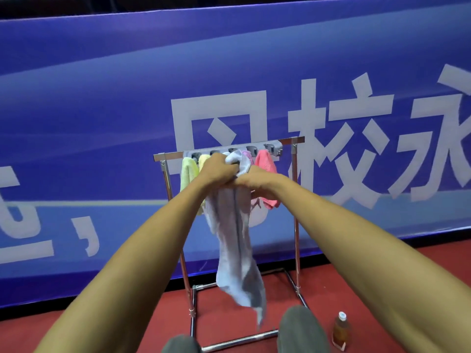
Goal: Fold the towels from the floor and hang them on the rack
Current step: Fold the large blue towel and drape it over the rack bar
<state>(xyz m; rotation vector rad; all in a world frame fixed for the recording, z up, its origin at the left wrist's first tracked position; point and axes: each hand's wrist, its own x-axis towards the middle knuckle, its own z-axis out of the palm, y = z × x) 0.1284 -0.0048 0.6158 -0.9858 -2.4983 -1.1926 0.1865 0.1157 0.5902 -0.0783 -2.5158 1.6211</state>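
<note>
Both hands are at the top bar of the rack. The left hand and the right hand have fingers curled around a pale blue towel, which hangs down between the yellow towel and the pink towel.

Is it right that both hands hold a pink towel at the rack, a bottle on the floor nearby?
No. The head view shows the towel that the left hand and right hand hold at the rack is pale blue-grey, not pink; the bottle part is right.
</note>
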